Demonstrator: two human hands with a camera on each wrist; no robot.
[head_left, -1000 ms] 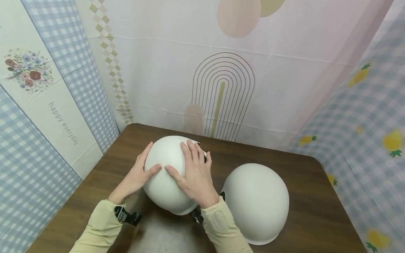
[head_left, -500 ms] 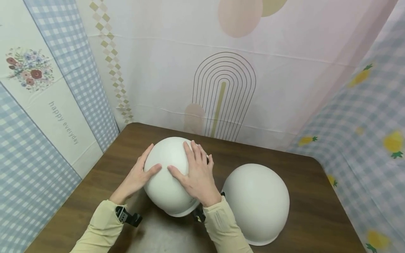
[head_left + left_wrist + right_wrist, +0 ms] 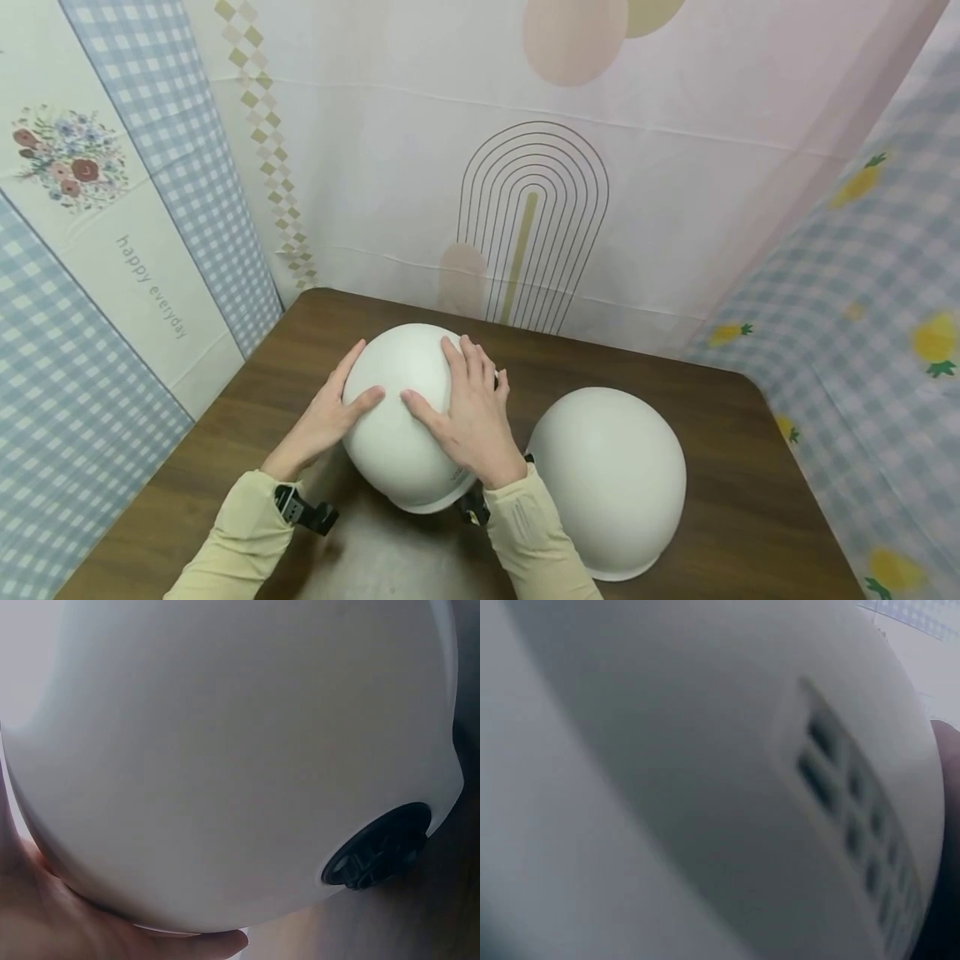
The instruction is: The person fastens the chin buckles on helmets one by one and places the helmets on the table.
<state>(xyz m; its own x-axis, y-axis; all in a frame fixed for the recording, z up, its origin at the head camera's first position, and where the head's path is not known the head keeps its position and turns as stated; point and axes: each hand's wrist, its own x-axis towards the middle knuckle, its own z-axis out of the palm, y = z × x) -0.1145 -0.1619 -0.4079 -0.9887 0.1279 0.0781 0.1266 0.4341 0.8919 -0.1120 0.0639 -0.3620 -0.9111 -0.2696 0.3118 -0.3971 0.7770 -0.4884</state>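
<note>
A white domed helmet (image 3: 405, 433) is gripped between both hands over the left part of the table. My left hand (image 3: 322, 417) holds its left side, thumb lying on the dome. On the right side, my right hand (image 3: 474, 417) spreads its fingers over the shell, the thumb close to the other thumb. Small dark print (image 3: 459, 473) shows near the lower right edge. In the left wrist view, a black round fitting (image 3: 379, 847) sits on the shell's side. The right wrist view shows a white surface with a row of dark slots (image 3: 855, 840), blurred.
A second white helmet (image 3: 607, 483) rests dome up on the brown wooden table (image 3: 742, 467), right beside my right forearm. Behind the table hangs a patterned cloth (image 3: 390, 192); checked cloths hang at both sides.
The held helmet has turned slightly clockwise, and the print near its edge has come into view. My right hand has shifted a little to the right; my left hand stays nearly in place.
</note>
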